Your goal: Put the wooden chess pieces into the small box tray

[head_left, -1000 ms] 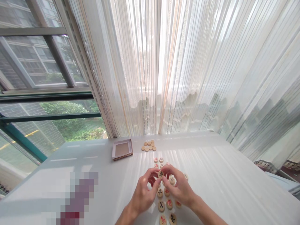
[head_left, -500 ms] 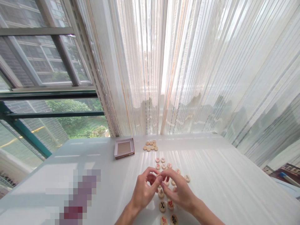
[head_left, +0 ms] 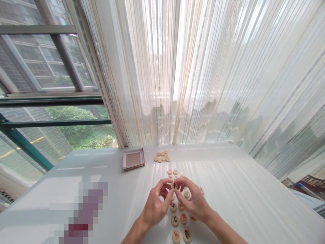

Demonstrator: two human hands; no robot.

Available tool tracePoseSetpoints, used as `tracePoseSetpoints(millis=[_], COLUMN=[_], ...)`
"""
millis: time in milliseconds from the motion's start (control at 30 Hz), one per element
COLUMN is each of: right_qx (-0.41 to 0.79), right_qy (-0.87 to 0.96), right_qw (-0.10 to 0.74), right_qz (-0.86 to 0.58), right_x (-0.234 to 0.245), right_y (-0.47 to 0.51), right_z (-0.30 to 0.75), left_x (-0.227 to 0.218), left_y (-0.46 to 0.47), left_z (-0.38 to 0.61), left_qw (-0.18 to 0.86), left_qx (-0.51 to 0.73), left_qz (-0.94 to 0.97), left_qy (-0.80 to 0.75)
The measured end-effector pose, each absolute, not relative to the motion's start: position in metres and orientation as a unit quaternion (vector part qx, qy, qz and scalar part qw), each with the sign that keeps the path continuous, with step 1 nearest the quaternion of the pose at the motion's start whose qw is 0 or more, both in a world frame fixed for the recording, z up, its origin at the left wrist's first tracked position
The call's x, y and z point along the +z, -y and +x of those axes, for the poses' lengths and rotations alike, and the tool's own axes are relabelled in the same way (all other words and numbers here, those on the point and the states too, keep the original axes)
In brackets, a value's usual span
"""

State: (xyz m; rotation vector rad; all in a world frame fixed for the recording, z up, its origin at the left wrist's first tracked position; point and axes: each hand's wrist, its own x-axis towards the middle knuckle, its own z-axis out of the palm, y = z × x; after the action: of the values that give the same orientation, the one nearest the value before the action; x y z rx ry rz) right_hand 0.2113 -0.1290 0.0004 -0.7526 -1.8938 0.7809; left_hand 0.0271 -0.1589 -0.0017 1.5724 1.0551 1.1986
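Between the fingertips of both hands is a round wooden Chinese chess piece with a black character facing me. My left hand pinches it from the left, and my right hand grips it from the right. Below the hands, more pieces lie face up in rough columns, among them a black-marked piece, a red-marked piece and another black-marked piece. Past my fingertips, a red-marked piece lies at the far end. My hands cover some of the pieces in the middle.
A shallow open box sits at the far left of the white table. Beside it lies a cluster of blank-looking pieces. String curtains hang behind the table, and a window stands at left. A blurred patch covers the lower left.
The held piece, mostly hidden by the fingers before, now shows its black character. My fingertips have spread slightly around it and moved up a little. The view has shifted slightly.
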Motion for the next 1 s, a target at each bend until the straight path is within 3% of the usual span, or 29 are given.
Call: tracePoseSetpoints(millis=[1000], right_qx=[0.303], right_qy=[0.752], right_qw=[0.451], right_qz=[-0.374], right_x=[-0.0033], right_y=[0.1286], right_z=[0.2106], left_x=[-0.0006], left_y=[0.1617], left_z=[0.0298], left_qw=[0.351], left_qx=[0.459], left_qz=[0.697], left_qy=[-0.424])
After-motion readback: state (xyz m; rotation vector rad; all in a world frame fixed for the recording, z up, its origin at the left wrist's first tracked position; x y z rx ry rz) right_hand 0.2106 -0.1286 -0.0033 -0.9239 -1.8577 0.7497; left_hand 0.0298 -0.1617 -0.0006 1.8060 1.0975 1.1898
